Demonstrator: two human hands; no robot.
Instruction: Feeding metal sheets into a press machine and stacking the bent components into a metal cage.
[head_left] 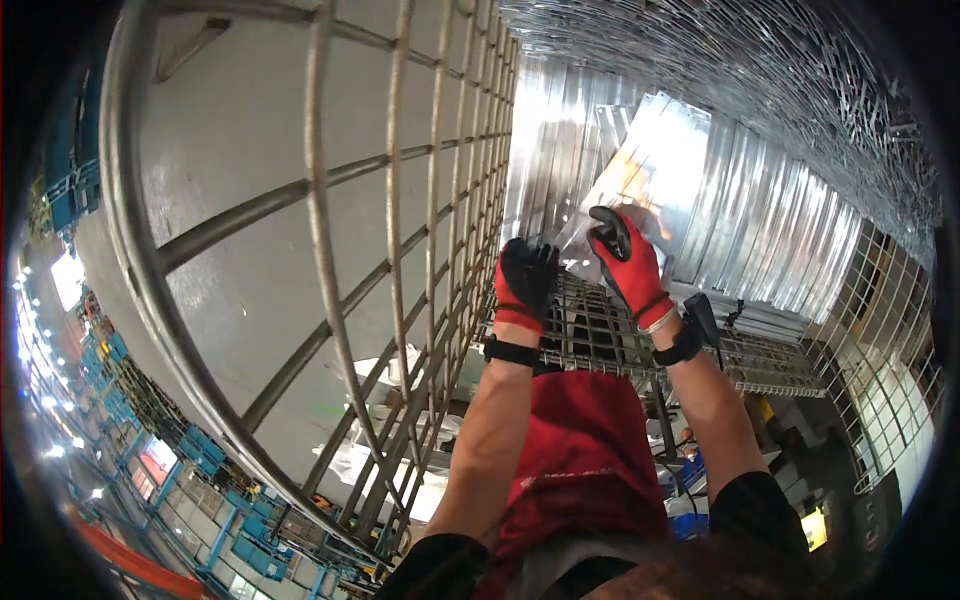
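Both my hands wear red gloves with black palms and fingers, and dark bands circle both wrists. My left hand [527, 280] is over the near end of the shiny metal strips, its fingers stretched out and nothing visible in them. To its right, my right hand [630, 258] has its fingers bent and apart, in front of the lower part of a bright, flat metal sheet [672, 140]. This sheet lies askew on the row of strips [775, 205]. Whether the right fingertips touch it is hard to tell because of glare.
A wire mesh cage wall [330, 190] rises close on my left, with more mesh [885, 350] at the right. Thin metal pieces [790, 80] are densely stacked along the far right side. Wire mesh [590, 320] also crosses just in front of my red apron [590, 430].
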